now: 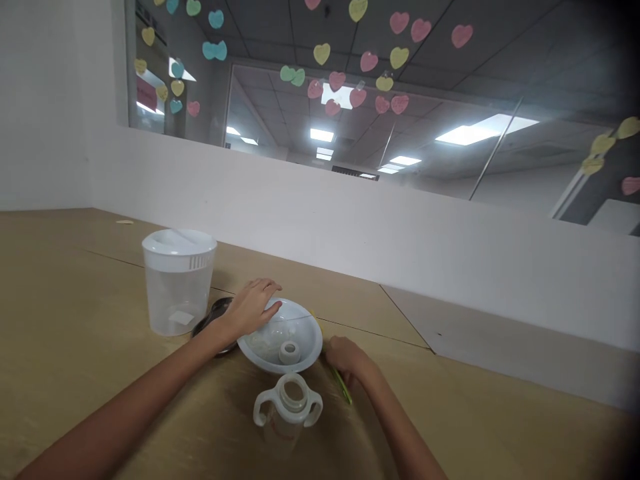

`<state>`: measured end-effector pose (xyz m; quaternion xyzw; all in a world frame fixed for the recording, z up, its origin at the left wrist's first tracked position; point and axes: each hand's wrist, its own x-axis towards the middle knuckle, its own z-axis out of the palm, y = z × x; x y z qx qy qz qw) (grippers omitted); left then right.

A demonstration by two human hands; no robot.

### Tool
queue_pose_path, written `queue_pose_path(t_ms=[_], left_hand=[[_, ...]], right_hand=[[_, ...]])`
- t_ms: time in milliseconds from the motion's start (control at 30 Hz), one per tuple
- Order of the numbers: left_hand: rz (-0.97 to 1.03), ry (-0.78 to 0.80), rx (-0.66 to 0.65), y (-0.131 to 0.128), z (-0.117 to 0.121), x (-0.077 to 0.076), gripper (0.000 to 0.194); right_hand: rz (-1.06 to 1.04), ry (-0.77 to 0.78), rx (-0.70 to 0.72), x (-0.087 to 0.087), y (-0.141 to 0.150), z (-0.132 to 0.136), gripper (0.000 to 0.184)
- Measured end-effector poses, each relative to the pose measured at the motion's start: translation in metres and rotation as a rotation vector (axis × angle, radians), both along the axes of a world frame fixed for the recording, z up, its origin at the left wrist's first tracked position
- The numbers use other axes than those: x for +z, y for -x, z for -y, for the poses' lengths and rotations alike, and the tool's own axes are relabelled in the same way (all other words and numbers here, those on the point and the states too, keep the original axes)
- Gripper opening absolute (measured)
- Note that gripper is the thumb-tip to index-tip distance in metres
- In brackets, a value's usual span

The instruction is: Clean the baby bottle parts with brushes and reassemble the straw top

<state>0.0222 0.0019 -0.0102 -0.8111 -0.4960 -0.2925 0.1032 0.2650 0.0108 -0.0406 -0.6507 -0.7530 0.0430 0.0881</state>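
A white bowl (313,347) rests on the table, holding a white bottle collar ring (289,353) and some clear pieces hard to make out. My left hand (254,307) reaches over the bowl's left rim with its fingers stretched out and apart, gripping nothing. Right of the bowl, my right hand (346,355) has its fingers curled round a thin yellow-green stick-like handle (343,387); its other parts are mostly hidden by the hand. In front of the bowl stands an upright clear baby bottle (285,427) with a white two-handled collar (293,407) and an uncovered mouth.
A dark, shiny round dish (217,310) lies partly under my left wrist. Behind it on the left stands a translucent bucket (175,293) with a white lid (179,241). A white wall (300,213) with a window above borders the wooden table (75,300).
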Motion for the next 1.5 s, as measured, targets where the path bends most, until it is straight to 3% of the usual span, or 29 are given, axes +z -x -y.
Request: queue_pose_path(t_ms=[200,467,633,800,900,1033,1133,1333,1500], left_hand=[[-0.079,0.227,0.065,-0.021,-0.021,-0.009,0.04],[-0.129,0.399,0.092,-0.02,-0.021,-0.019,0.035],[-0.143,0.426,0.083,-0.021,-0.021,-0.019,0.037],[-0.176,0.432,0.067,-0.021,-0.022,-0.022,0.039],[-0.194,0.431,0.054,-0.02,-0.024,-0.025,0.041],[-0.191,0.411,0.049,-0.02,-0.026,-0.029,0.041],[-0.183,0.349,0.023,-0.023,-0.025,-0.026,0.036],[-0.236,0.245,-0.158,-0.037,-0.012,-0.015,0.029],[-0.329,0.266,-0.223,-0.042,-0.009,-0.023,0.022]], right_hand=[[0.095,0.053,0.039,-0.009,0.016,0.003,0.018],[0.15,0.078,-0.037,-0.01,0.008,-0.003,0.016],[0.15,0.009,-0.195,0.008,-0.004,-0.005,0.024],[0.093,-0.159,-0.319,0.028,-0.018,0.01,0.035],[-0.034,-0.275,-0.317,0.015,-0.015,0.026,0.04],[-0.32,-0.345,-0.203,-0.02,-0.001,0.046,0.047],[-0.452,-0.404,-0.073,-0.037,0.008,0.057,0.05],[-0.45,-0.449,-0.027,-0.045,0.009,0.067,0.049],[-0.434,-0.466,0.019,-0.047,0.008,0.067,0.048]])
